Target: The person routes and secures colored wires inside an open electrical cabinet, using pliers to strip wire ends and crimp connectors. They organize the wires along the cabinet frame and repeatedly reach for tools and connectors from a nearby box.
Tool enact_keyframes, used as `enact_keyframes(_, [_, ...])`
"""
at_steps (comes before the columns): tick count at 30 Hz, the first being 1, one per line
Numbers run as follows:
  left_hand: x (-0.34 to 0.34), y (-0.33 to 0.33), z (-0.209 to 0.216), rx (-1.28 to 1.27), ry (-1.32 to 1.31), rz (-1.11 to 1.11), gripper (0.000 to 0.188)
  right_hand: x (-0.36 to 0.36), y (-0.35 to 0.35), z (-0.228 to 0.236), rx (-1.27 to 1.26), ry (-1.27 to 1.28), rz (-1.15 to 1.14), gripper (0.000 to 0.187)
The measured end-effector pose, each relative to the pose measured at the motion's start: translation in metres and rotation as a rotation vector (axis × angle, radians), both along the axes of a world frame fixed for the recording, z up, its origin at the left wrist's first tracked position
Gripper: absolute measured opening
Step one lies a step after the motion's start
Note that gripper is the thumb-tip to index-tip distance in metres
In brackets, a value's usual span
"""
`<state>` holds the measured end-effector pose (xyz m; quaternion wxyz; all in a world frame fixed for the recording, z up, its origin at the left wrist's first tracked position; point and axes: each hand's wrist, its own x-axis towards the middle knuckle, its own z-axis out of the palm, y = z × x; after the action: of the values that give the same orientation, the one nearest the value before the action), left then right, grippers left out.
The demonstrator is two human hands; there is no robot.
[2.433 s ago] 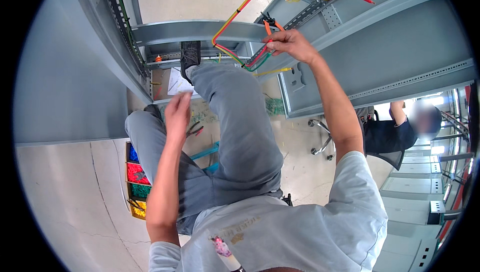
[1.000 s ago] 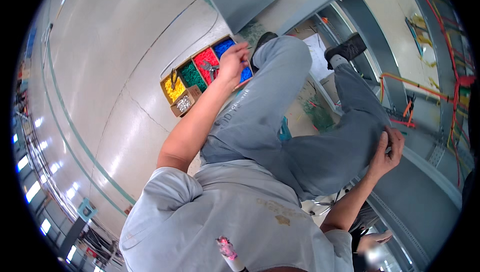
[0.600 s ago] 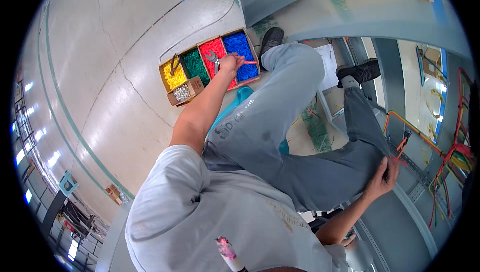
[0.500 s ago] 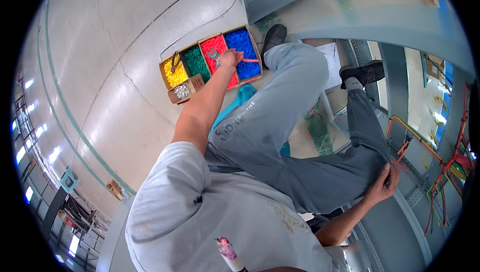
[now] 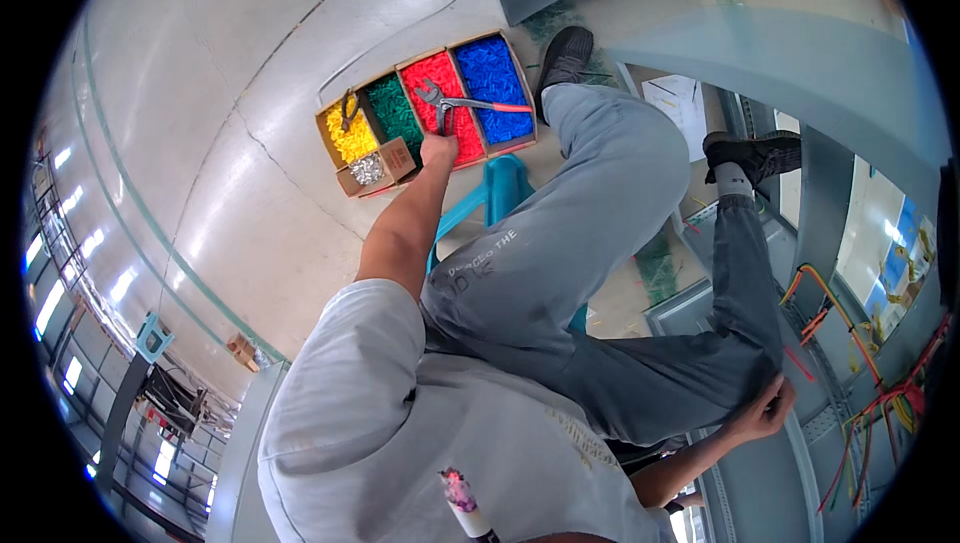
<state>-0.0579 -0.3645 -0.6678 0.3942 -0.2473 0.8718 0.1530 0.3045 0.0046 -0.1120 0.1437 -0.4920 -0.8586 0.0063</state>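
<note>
My left hand (image 5: pixel 440 149) reaches to the near edge of a divided cardboard box. Its fingers are closed round the lower handle of a pair of pliers (image 5: pixel 432 95). The jaws lie over the red sleeves (image 5: pixel 416 76), and the other, red-gripped handle stretches across the blue sleeves (image 5: pixel 490 68). My right hand (image 5: pixel 768 409) rests curled against my bent knee; whatever its fingers hold, if anything, is hidden. A second, dark-handled tool (image 5: pixel 348 111) lies on the yellow sleeves (image 5: pixel 352 141), beside the green sleeves (image 5: pixel 388 103).
A small carton (image 5: pixel 397 156) and silvery metal pieces (image 5: pixel 366 169) occupy the box's near left corner. A teal stool (image 5: pixel 503 183) stands under my leg. Grey metal cabinet frames (image 5: pixel 835 183) and coloured wires (image 5: pixel 845 313) are at right. A cigarette-like stick (image 5: pixel 462 498) shows at the bottom.
My left hand has shifted left and nearer to me, uncovering more of the pliers, whose handles now spread wide. My right hand stays by my knee. The view has shifted slightly.
</note>
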Motion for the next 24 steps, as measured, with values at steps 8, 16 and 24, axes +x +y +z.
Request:
enact_keyframes(8, [0.003,-0.008,0.004,0.053,-0.014,-0.082,0.050,0.016,0.008,-0.004,0.010,0.026,0.036,0.016])
enact_keyframes(16, [0.016,-0.033,0.059,0.700,-0.335,0.711,0.019,0.016,-0.004,-0.005,-0.029,0.091,0.012,0.016])
enact_keyframes(24, [0.028,-0.037,0.204,0.911,0.219,0.137,0.021,-0.087,-0.050,0.007,-0.468,0.315,0.314,0.041])
